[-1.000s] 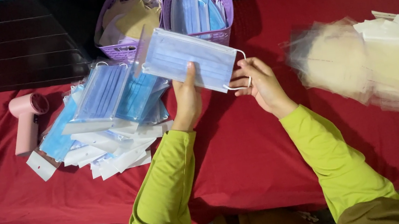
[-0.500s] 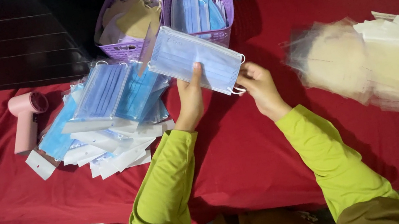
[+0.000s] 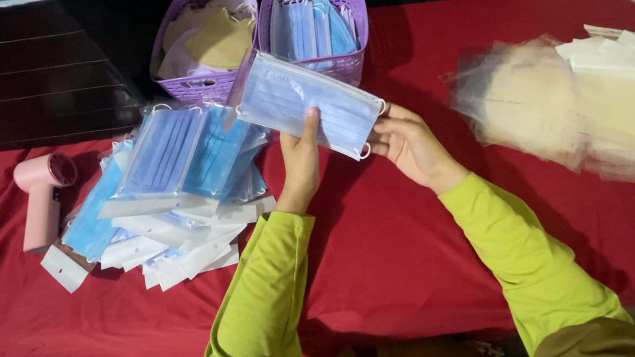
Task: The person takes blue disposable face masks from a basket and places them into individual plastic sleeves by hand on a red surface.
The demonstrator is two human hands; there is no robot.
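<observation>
1. A pink handheld device (image 3: 40,197) lies at the far left, beside a pile of bagged blue masks (image 3: 173,176).
2. The left hand (image 3: 300,164) pinches the blue face mask (image 3: 310,103) at its near edge, thumb on top.
3. The mask's long axis runs from far-left down to near-right, above the red tablecloth (image 3: 396,242).
4. The right hand (image 3: 405,143) grips its right end, by the ear loop.
5. Clear empty bags (image 3: 578,107) lie right.
</observation>
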